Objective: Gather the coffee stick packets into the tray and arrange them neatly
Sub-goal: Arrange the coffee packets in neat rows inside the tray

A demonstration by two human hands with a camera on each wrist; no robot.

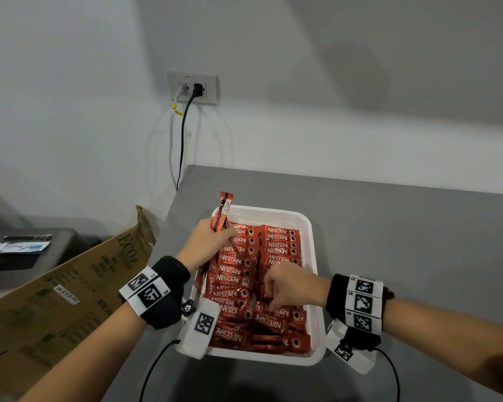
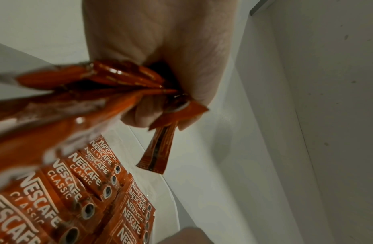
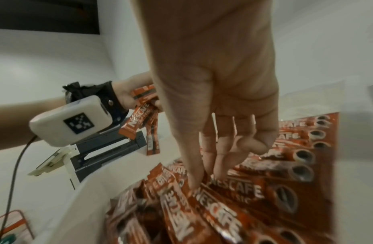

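A white tray (image 1: 311, 227) on the grey table holds several red Nescafe stick packets (image 1: 235, 271) in two neat rows, with looser ones piled at its near end (image 1: 267, 323). My left hand (image 1: 206, 242) hovers over the tray's far left corner and grips a small bunch of packets (image 1: 222, 213) that stick up and out of the fist (image 2: 98, 85). My right hand (image 1: 285, 282) reaches down into the near middle of the tray. Its straight fingertips (image 3: 194, 184) touch the loose packets there; no packet is visibly pinched.
An open cardboard box (image 1: 70, 285) leans at the table's left edge. Behind it a dark unit (image 1: 21, 262) carries a small tube. A wall socket (image 1: 192, 88) with two cords hangs behind the table. Bare grey tabletop (image 1: 404, 242) lies right of the tray.
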